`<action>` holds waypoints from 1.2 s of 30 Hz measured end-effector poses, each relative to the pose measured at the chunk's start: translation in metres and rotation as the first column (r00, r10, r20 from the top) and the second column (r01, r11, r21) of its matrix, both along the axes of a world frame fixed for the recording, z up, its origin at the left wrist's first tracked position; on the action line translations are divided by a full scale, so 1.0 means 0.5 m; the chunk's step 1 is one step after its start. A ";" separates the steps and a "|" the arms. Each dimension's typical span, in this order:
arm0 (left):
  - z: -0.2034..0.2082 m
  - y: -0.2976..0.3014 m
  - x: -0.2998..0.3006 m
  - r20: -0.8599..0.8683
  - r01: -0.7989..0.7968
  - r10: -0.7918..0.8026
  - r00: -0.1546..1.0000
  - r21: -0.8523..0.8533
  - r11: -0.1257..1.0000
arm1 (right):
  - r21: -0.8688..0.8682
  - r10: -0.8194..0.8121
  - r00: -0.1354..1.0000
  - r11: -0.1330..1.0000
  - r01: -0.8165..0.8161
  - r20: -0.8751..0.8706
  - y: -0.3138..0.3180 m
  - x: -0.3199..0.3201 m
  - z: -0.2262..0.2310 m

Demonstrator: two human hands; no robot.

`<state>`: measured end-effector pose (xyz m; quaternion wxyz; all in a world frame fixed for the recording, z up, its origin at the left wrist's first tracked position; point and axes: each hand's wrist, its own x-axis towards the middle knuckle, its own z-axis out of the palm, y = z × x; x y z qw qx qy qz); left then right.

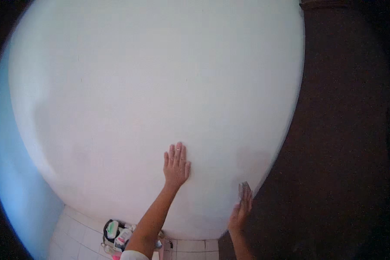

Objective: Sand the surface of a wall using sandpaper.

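Observation:
A broad white wall (151,95) fills most of the view. My left hand (176,167) lies flat against it near the lower middle, fingers stretched upward and holding nothing. Lower and farther right, close to the wall's right edge, my right hand (242,214) grips a small flat grey piece (245,190), which looks like a folded sheet. That piece is at the wall's surface. Its exact kind is too blurred to tell. Faint darker smudges show on the wall just above it.
Beyond the wall's right edge is a dark brown area (333,130). A blue wall (13,173) meets the white one at the left. Below, a container of assorted items (112,229) stands on light floor tiles (76,225), partly behind my left forearm.

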<state>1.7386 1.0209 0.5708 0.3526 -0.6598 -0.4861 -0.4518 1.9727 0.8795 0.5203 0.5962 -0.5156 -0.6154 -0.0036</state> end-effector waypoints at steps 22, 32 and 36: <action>0.109 0.111 -0.246 0.282 -0.165 0.194 0.939 -0.126 0.978 | 0.039 0.620 0.621 0.722 -0.691 -0.480 0.115 -0.157 0.023; -0.615 -0.512 -0.529 0.770 0.524 0.344 0.537 -0.624 0.579 | -0.212 0.441 0.489 0.541 -0.814 -0.753 -0.040 -0.453 0.005; -0.623 -0.778 -0.660 0.736 0.273 0.509 0.447 -0.654 0.706 | -0.126 0.241 0.177 0.212 -0.969 -0.954 -0.112 -0.696 -0.087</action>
